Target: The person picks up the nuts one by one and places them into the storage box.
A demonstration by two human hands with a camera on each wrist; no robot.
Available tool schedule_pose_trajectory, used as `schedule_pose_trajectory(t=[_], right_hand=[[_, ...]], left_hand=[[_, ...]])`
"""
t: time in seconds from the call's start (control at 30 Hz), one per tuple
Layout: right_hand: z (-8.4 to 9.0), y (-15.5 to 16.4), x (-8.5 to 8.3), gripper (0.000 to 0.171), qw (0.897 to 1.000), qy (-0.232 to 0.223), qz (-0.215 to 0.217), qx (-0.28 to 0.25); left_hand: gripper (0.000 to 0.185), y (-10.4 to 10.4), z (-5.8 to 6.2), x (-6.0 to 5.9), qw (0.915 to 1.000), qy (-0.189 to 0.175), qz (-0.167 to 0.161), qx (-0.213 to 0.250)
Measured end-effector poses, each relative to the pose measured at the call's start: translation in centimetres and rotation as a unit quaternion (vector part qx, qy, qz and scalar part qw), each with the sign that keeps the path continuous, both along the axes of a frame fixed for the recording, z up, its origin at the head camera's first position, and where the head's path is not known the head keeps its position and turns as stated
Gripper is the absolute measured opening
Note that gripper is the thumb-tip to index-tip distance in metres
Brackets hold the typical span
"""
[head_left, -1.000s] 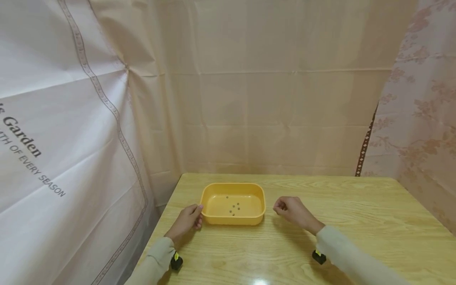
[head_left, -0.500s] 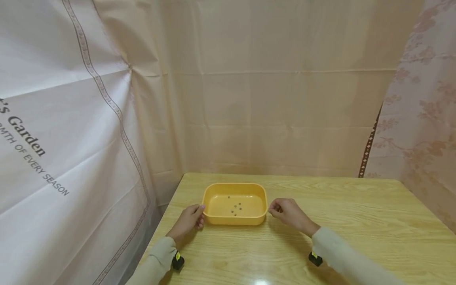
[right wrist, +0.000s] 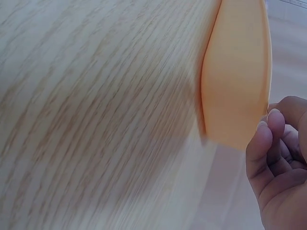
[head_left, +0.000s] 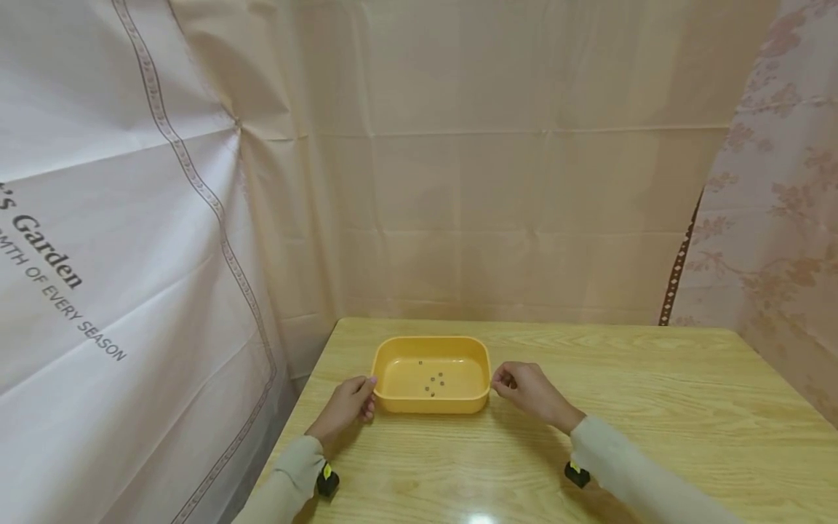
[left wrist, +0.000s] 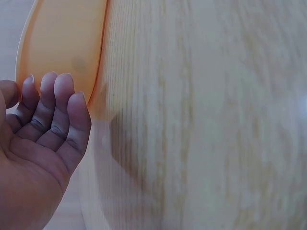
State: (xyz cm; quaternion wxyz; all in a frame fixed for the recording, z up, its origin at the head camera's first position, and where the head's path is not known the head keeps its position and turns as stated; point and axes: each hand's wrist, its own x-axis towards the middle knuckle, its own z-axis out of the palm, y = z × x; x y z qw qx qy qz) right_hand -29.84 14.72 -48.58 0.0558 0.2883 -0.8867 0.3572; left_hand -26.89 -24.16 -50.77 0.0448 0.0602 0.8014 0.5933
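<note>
A shallow yellow plastic tray (head_left: 432, 405) stands on the wooden table, with several tiny dark-centred pieces (head_left: 433, 379) scattered on its floor; they are too small to identify. At the tray's left end, my left hand (head_left: 343, 405) pinches the rim, thumb on top and fingers against the outer wall. In the left wrist view its curled fingers (left wrist: 62, 96) lie by that wall. My right hand (head_left: 532, 391) pinches the rim at the right end. The right wrist view has its fingertips (right wrist: 261, 134) at the tray's edge, the thumb partly hidden.
The wood-grain table (head_left: 622, 407) extends to the right and in front of the tray. A beige curtain (head_left: 491, 218) hangs behind it. White printed cloth (head_left: 131, 291) closes the left side, and floral cloth (head_left: 779, 218) the right. Each wrist wears a black camera (head_left: 327, 481).
My right hand has moved left, from beside the tray to its right rim. The left hand keeps its hold; the tray and the pieces in it look unmoved on the table.
</note>
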Motion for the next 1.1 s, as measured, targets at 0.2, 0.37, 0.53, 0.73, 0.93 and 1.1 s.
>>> schedule_pose_trajectory(t=[0.2, 0.37, 0.53, 0.73, 0.93, 1.1], right_hand=[[-0.22, -0.11, -0.15, 0.004, 1.0, -0.007, 0.019, -0.005], [-0.24, -0.03, -0.04, 0.005, 0.999, -0.004, 0.039, 0.0], [-0.1, 0.09, 0.07, 0.008, 0.999, -0.006, 0.045, 0.002], [-0.18, 0.3, 0.02, 0.011, 0.999, -0.009, 0.043, 0.005], [-0.07, 0.51, 0.17, 0.01, 0.999, -0.008, 0.042, -0.001], [-0.05, 0.84, 0.31, 0.01, 1.0, -0.007, 0.03, 0.001]], left_hand=[[0.045, 0.17, -0.2, 0.08, 1.0, -0.004, 0.001, 0.009], [0.045, 0.28, -0.3, 0.06, 1.0, -0.007, 0.0, 0.006], [0.046, 0.31, -0.34, -0.18, 1.0, -0.003, 0.001, 0.001], [0.043, 0.44, -0.48, -0.35, 1.0, -0.006, 0.001, 0.001], [0.04, 0.49, -0.33, -0.52, 0.9997, 0.009, 0.009, -0.018], [0.04, -0.04, -0.68, -0.42, 0.9936, 0.072, 0.05, -0.071]])
